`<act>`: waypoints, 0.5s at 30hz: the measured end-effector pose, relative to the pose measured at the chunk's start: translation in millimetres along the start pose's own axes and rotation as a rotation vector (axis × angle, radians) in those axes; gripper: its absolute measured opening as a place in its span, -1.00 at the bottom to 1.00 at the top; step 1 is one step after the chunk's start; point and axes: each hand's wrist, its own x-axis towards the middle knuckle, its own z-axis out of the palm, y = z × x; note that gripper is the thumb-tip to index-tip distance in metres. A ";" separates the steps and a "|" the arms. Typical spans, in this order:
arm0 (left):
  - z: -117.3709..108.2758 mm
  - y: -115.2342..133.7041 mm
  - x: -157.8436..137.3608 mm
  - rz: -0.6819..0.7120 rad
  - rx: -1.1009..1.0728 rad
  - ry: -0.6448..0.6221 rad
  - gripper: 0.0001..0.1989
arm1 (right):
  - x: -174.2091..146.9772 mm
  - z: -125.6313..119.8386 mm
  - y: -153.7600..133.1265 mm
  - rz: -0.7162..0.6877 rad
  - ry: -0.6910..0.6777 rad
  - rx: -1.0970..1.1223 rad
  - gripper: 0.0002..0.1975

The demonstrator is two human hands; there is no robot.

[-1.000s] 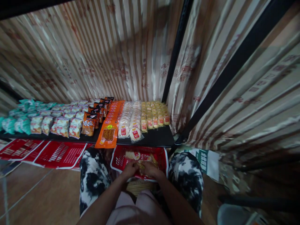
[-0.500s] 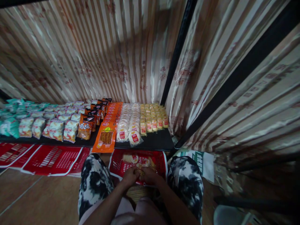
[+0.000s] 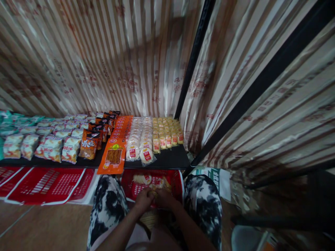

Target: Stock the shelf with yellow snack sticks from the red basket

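My left hand [image 3: 144, 201] and my right hand [image 3: 164, 199] meet between my knees, over the near side of a red plastic basket [image 3: 178, 179]. Both are closed around a small yellowish snack packet [image 3: 154, 192], mostly hidden by the fingers. In the basket lie a clear pack of pale round crackers [image 3: 142, 179] with a red label and more yellowish packets [image 3: 166, 184]. Just beyond, on a black shelf [image 3: 167, 160], stand rows of wrapped round white crackers [image 3: 146, 155] and small yellow packs [image 3: 168, 139].
Left along the shelf are orange snack-stick bags [image 3: 113, 157], orange-black bags [image 3: 89, 144] and white snack bags [image 3: 49, 148]. More red baskets [image 3: 44, 184] sit beneath. A slanting black post [image 3: 225, 136] rises at the right, with striped curtain [image 3: 125, 52] behind.
The view has turned slightly right, so the shelf goods sit further left in the picture. My hands stay together over the basket, still around the packet.
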 end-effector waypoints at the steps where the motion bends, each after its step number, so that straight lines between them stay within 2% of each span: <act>1: -0.4 0.9 0.6 0.009 -0.059 0.022 -0.75 | -2.1 -2.0 -0.5 0.000 0.024 -0.002 -0.68; 4: -4.9 6.7 0.7 0.037 -0.238 0.078 -0.77 | -10.2 -8.3 -3.6 -0.002 0.103 0.024 -0.64; 7: -12.9 16.0 -1.6 0.060 -0.373 0.071 -0.79 | -19.1 -14.1 -9.8 0.001 0.176 0.126 -0.66; 11: -23.0 27.9 -3.9 0.139 -0.488 0.089 -0.75 | -27.4 -20.8 -18.5 0.050 0.262 0.295 -0.67; 15: -31.1 40.7 -6.2 0.172 -0.548 0.119 -0.68 | -32.7 -27.2 -23.6 -0.003 0.367 0.501 -0.61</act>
